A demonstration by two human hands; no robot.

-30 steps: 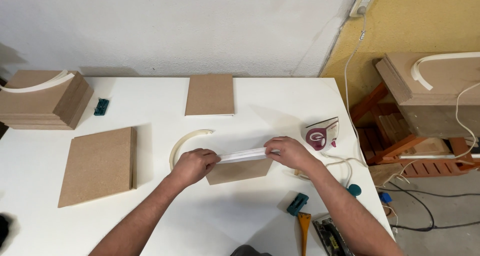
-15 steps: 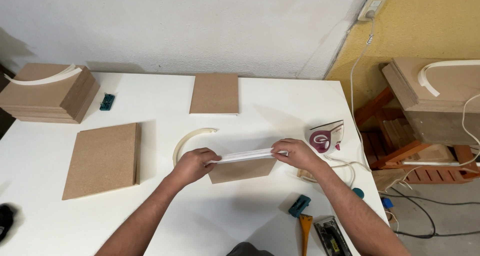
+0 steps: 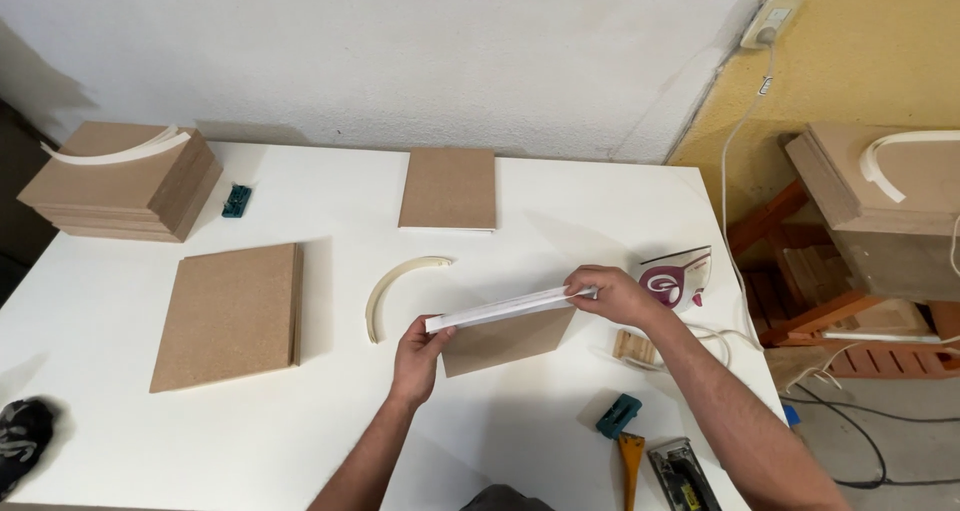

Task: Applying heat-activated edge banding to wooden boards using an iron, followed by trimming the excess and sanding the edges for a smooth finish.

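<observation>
On a white worktable, a fibreboard panel stood on edge, its white-banded long edge running between the gripping left hand and pinching right hand.

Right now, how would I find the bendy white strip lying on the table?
Start at the white table. Just left of the board held on edge by the left hand and right hand lies the curved strip. It alone is thin, cream and arc-shaped; its neighbours are flat brown squares.

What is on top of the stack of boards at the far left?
A curled pale strip lies on the stack. Nothing else shows on it; anything between the boards is hidden.
</observation>
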